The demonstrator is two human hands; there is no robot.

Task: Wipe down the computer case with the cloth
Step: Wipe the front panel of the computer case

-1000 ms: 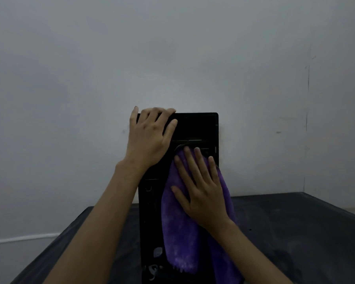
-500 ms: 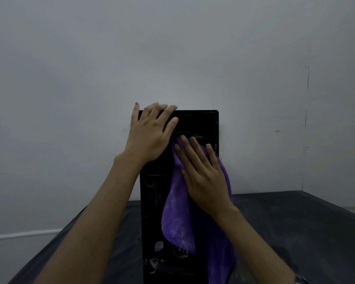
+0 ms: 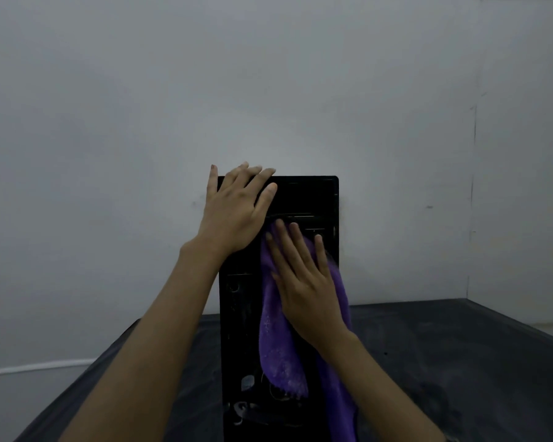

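A tall black computer case [image 3: 313,199] stands upright in the middle of the view, on a dark table. My left hand [image 3: 237,212] lies flat on its upper left part, fingers straight and reaching over the top edge. A purple cloth [image 3: 278,346] hangs down the near face of the case. My right hand [image 3: 304,275] presses the cloth's upper part against the case with straight, spread fingers. The cloth's lower end dangles loose below my wrist.
The dark table [image 3: 444,362] reaches to a pale wall [image 3: 268,90] right behind the case. A wall corner [image 3: 473,186] runs down on the right. A white strip [image 3: 35,366] crosses the wall at lower left.
My right hand slid the cloth up the case half a second ago, then a little back down. My left hand stayed on the case's top left.
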